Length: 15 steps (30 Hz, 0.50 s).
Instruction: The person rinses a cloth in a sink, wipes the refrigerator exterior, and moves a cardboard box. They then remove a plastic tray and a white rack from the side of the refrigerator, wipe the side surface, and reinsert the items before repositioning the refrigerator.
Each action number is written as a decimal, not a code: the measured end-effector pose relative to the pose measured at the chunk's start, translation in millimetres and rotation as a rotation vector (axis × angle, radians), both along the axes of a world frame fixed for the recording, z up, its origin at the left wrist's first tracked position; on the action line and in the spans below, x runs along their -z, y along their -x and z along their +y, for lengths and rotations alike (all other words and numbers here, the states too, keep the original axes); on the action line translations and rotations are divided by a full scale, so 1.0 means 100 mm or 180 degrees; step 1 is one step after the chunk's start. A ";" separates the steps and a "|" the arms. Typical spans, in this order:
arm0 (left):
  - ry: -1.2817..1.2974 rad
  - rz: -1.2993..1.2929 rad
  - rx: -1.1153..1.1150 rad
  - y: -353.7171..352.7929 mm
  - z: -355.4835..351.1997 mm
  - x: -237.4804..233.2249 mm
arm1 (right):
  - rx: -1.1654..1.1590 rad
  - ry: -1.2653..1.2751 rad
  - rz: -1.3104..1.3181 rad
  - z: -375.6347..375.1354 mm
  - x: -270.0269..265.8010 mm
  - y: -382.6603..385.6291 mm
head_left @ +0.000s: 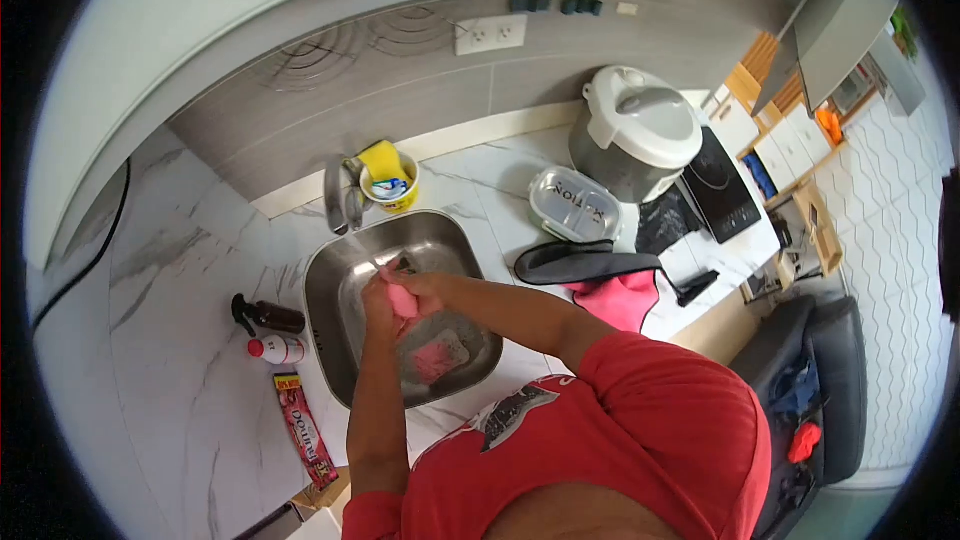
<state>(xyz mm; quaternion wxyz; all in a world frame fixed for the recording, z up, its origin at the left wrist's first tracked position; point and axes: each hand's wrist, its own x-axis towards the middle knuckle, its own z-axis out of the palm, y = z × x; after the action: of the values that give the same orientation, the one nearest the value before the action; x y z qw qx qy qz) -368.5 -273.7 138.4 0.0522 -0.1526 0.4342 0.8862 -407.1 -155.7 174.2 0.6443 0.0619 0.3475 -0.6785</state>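
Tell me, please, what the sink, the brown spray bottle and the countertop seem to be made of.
The sink looks like satin stainless steel: grey, with soft metallic reflections. The brown spray bottle is probably plastic, smooth and glossy, though glass is possible. The countertop is white with grey veins and a light sheen, so marble or an imitation.

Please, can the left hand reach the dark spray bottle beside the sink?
Probably yes: only the sink rim seems to lie between the left hand and the spray bottle. However, both hands are on the pink item, so it may need freeing first.
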 end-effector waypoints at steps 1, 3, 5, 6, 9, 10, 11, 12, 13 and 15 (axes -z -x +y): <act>0.0393 0.0170 0.0065 0.02 -0.03 0.05 | 0.0016 0.0290 -0.0073 -0.01 0.37 0.07; 0.0442 0.0517 0.0108 -0.01 -0.08 -0.09 | -0.0054 0.0560 -0.0098 -0.06 0.51 0.12; 0.0305 0.0571 0.0256 -0.06 -0.07 -0.27 | -0.0454 0.0500 0.0649 -0.02 0.41 0.14; 0.0299 0.0641 0.0195 -0.07 -0.11 -0.29 | -0.0518 0.0486 0.0716 -0.05 0.44 0.12; 0.0482 0.0559 0.0522 0.02 -0.23 -0.18 | -0.0549 0.0393 0.0841 -0.08 0.11 0.02; 0.0484 0.0609 0.0486 0.06 -0.26 -0.12 | -0.0585 0.0388 0.0891 -0.10 -0.01 0.01; 0.0678 0.0732 0.0434 0.08 -0.28 -0.08 | -0.0768 -0.0074 0.1172 -0.13 -0.09 0.00; 0.0870 0.0855 0.0403 0.10 -0.28 -0.12 | -0.0920 -0.0544 0.1449 -0.13 -0.13 0.01; 0.0870 0.0896 0.0416 0.12 -0.28 -0.17 | -0.0899 -0.0554 0.1486 -0.14 -0.11 0.03; 0.1524 0.0777 0.0267 0.10 -0.28 -0.26 | -0.0903 -0.0267 0.1488 -0.20 0.07 0.06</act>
<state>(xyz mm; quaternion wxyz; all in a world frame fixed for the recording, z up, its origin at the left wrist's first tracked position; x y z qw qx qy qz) -378.8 -301.3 164.0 -0.0014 -0.0345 0.6404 0.7673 -413.3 -175.5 167.6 0.6321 -0.1190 0.5197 -0.5624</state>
